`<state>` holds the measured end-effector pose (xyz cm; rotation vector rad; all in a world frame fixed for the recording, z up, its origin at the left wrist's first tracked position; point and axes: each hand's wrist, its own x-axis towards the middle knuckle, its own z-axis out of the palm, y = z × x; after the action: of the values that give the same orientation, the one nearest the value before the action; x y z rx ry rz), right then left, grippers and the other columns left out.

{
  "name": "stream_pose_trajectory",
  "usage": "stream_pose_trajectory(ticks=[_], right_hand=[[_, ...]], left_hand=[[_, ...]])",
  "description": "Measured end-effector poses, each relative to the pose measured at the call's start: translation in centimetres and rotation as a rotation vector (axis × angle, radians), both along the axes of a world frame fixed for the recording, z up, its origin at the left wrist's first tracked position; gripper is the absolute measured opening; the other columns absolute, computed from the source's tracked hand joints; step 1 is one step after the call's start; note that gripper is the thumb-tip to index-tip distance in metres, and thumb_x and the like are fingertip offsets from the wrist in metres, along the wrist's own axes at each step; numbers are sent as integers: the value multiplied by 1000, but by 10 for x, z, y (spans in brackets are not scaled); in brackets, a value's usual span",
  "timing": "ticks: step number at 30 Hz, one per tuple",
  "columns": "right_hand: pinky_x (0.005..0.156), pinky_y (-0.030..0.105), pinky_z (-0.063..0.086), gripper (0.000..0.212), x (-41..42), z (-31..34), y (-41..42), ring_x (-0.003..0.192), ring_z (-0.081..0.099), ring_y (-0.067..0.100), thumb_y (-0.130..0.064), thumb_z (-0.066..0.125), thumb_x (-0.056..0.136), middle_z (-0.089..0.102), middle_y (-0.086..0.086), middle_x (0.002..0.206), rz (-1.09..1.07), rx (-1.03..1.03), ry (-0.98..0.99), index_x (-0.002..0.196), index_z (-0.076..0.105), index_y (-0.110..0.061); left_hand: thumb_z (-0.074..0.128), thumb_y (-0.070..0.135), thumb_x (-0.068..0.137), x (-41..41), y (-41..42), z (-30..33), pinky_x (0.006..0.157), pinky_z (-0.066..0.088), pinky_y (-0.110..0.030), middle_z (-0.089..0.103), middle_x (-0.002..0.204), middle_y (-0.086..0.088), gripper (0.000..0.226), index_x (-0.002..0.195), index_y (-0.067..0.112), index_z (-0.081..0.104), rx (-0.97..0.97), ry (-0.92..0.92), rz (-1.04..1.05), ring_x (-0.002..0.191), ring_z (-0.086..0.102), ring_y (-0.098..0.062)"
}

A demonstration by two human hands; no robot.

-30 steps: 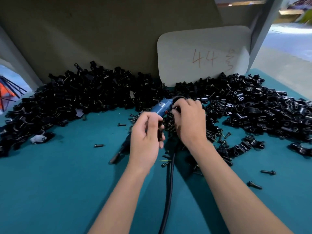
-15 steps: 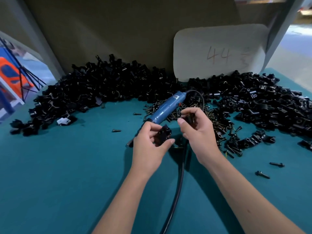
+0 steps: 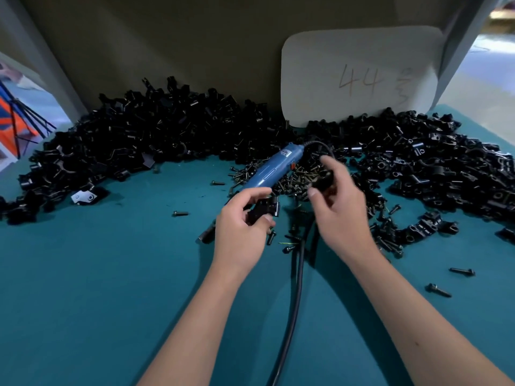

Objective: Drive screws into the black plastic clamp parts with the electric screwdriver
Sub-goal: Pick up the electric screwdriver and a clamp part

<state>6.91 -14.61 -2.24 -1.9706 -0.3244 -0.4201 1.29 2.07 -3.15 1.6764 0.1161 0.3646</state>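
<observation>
My left hand [image 3: 241, 229] holds a black plastic clamp part [image 3: 263, 210] between thumb and fingers, just above the teal table [image 3: 97, 288]. My right hand [image 3: 338, 210] grips a second black clamp piece [image 3: 323, 181] a little to the right and higher. The blue electric screwdriver [image 3: 271, 171] lies slanted on the table behind my left hand, its tip [image 3: 206, 235] pointing down-left, with neither hand on it. Its black cable [image 3: 295, 296] runs between my forearms toward me. A heap of small screws [image 3: 295, 179] lies beside the screwdriver.
Large piles of black clamp parts [image 3: 156, 146] cover the back left, with another pile [image 3: 434, 165] at the right. A white card marked "44" [image 3: 359, 76] leans on the back wall. Loose screws [image 3: 461, 271] lie scattered at the right and one screw [image 3: 180, 213] at the left.
My hands have drawn apart, each carrying a black piece; the right hand rose and moved right. The screwdriver stays lying on the table. The camera came closer.
</observation>
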Motion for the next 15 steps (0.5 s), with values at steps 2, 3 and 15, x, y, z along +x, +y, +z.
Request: stream_pose_trajectory(ticks=[2,3,15], right_hand=[[60,20,46,48,9,2,-13,69,61,0,-4,64,99,62,-6,90,-106,-36,-53,141,43,-12],[60,30,49,44,10,1,-18,68,61,5,-5,64,99,63,-3,88,-129,-24,-78,136,43,-14],[68,26,61,24,-17,3,17,80,77,32,-11,73,91,54,9,80,382,901,493,107,56,-8]], left_hand=[[68,-1,90,0,-1,0,93,58,-40,70,114,5,42,110,36,72,71,0,-2,97,72,-18],[71,5,91,0,-1,0,95,58,-41,69,116,6,38,111,37,72,99,-3,4,100,71,-16],[79,15,78,-1,3,4,85,60,-36,73,99,10,26,97,30,69,-140,-72,1,89,71,-15]])
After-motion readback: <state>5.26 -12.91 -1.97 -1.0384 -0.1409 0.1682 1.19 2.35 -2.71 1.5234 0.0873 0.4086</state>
